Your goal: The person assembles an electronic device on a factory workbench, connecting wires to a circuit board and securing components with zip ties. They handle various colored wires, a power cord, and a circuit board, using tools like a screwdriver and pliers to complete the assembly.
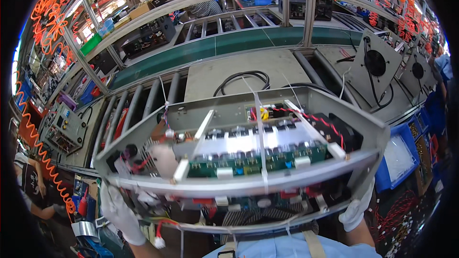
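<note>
You held the open metal chassis (248, 162) across the frame's centre, left hand (119, 212) and right hand (356, 210) gripping its ends; setting it down seemed next.

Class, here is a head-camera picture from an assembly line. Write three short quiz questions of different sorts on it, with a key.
1. True or false: both gloved hands grip the open metal chassis.
2. Which hand holds the chassis's left end: A) left hand B) right hand?
3. Fill in: the circuit boards inside the chassis are ___ in colour.

Key: 1 true; 2 A; 3 green.
</note>
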`<state>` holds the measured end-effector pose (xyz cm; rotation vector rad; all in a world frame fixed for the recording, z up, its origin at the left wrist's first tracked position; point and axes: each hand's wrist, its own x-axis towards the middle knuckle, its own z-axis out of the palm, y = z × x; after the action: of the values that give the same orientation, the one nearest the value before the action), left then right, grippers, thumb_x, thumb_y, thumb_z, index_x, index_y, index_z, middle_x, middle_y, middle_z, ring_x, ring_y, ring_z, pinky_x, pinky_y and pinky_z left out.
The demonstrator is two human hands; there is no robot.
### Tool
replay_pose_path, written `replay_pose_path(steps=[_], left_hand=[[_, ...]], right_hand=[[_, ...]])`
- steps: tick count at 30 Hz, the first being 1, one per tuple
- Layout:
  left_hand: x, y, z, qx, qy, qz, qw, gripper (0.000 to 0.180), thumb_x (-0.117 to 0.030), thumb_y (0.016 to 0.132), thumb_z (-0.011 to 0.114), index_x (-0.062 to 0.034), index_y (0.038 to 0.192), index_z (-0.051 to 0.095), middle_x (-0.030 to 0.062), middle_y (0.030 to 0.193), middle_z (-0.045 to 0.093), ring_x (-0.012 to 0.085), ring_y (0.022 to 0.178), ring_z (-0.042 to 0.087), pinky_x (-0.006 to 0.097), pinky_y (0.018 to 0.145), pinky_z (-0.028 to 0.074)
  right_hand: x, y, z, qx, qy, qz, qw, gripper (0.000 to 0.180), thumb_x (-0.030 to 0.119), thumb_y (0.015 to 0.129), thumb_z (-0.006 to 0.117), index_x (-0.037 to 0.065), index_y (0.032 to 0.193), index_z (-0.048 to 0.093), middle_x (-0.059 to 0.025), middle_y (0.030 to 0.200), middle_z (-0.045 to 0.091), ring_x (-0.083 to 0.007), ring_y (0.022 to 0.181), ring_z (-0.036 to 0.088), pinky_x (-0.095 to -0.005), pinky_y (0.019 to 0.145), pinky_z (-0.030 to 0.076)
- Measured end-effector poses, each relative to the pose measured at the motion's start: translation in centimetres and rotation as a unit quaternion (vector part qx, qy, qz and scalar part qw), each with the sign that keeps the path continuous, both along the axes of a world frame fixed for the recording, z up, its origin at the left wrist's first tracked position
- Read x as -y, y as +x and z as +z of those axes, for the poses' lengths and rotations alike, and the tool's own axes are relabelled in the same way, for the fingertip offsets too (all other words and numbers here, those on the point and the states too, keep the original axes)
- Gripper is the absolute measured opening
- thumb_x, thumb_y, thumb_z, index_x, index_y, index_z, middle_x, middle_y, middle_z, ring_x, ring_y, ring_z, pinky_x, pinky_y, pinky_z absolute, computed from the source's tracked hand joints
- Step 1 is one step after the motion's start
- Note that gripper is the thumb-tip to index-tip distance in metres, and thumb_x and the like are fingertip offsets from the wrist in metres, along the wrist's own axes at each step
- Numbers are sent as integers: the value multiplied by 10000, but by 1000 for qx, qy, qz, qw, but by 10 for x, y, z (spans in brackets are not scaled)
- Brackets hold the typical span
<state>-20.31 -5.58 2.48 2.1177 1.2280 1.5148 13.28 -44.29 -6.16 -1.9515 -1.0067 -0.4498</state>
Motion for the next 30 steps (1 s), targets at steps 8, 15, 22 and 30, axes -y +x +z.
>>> replay_pose_path(steps=[8,15,22,30], left_hand=[[-85,81,90,70,-8,-179,981,324,-185,991,537,61,1191,605,109,1040,684,148,990,609,273,907,447],[4,124,42,20,96,-210,973,318,-103,998,487,106,1222,573,156,1134,649,171,961,622,285,886,466],[10,44,-49,105,-253,-239,932,434,-296,976,546,91,1162,604,126,790,674,90,613,564,198,573,419],[8,93,-44,-1,-444,-410,797,479,-390,990,523,2,1255,600,93,808,683,98,637,553,210,600,427]], right_hand=[[-118,72,99,91,143,95,981,506,254,999,404,-119,1336,449,-238,1343,508,-313,1257,495,-379,1068,343],[-192,160,106,65,165,90,980,393,196,1026,434,-72,1306,502,-162,1175,630,-219,1067,612,-282,913,449],[-211,122,102,92,162,135,973,652,373,899,675,-91,1309,471,-181,1158,594,-250,1092,580,-351,978,418],[-236,107,108,143,138,66,978,842,431,736,781,-139,1259,450,-271,1072,591,-391,982,604,-422,882,481]])
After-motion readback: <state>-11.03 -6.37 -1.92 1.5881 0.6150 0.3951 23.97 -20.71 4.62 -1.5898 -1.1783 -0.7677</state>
